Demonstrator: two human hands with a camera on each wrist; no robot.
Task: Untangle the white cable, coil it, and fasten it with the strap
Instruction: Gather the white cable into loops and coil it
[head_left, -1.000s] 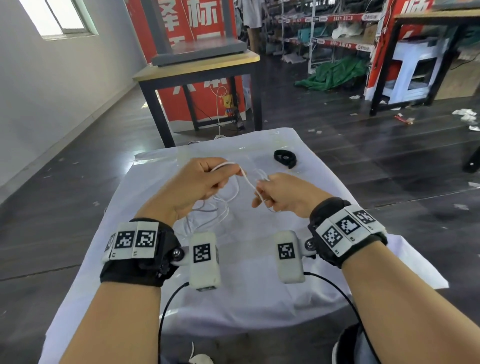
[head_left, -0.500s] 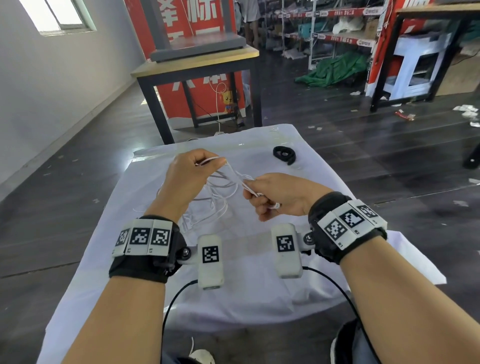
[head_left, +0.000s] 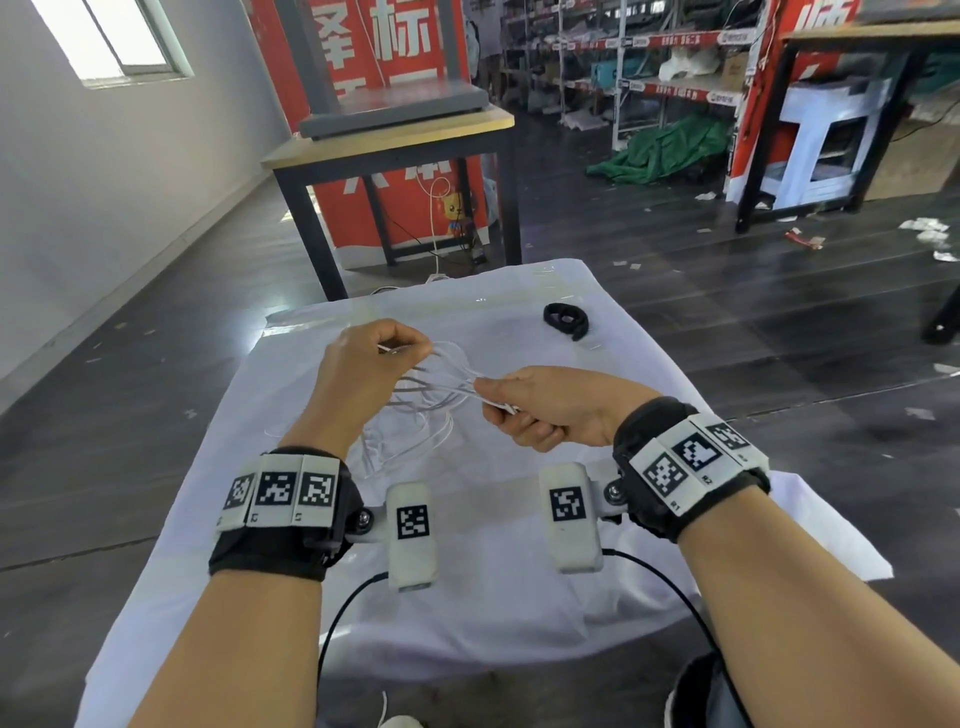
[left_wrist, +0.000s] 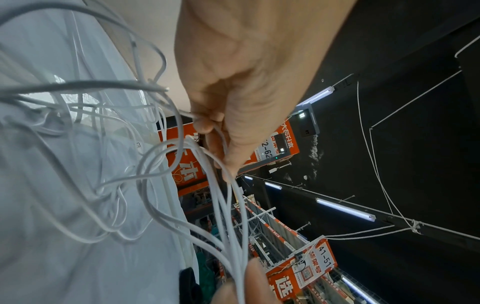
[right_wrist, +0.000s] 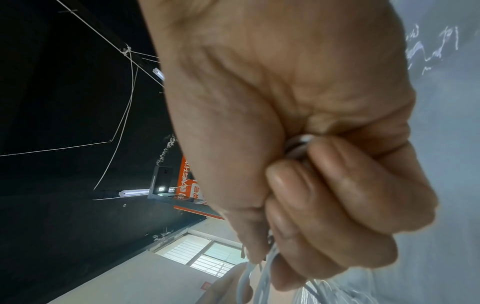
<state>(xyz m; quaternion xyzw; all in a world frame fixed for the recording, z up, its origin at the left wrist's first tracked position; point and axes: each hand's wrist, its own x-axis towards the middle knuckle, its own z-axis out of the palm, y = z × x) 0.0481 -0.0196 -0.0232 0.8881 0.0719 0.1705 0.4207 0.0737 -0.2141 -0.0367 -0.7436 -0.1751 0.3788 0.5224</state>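
Observation:
The thin white cable (head_left: 441, 384) is a loose tangle of loops stretched between both hands above the white cloth. My left hand (head_left: 374, 358) pinches several strands near its fingertips; the left wrist view shows the cable (left_wrist: 182, 185) running through thumb and finger, with loops hanging over the cloth. My right hand (head_left: 524, 410) is a fist around a gathered bundle of strands; in the right wrist view the cable (right_wrist: 262, 273) leaves the curled fingers at the bottom. The black strap (head_left: 566, 319) lies curled on the cloth at the far right, apart from both hands.
The white cloth (head_left: 467, 597) covers a small table with dark floor all around. A wooden table with black legs (head_left: 395, 140) stands just beyond the far edge. Black sensor leads (head_left: 343, 623) hang from my wrists near the table's front.
Both hands have dropped slightly and drawn apart, the right hand pulling its bundle back to the right. More strands now stretch between the hands.

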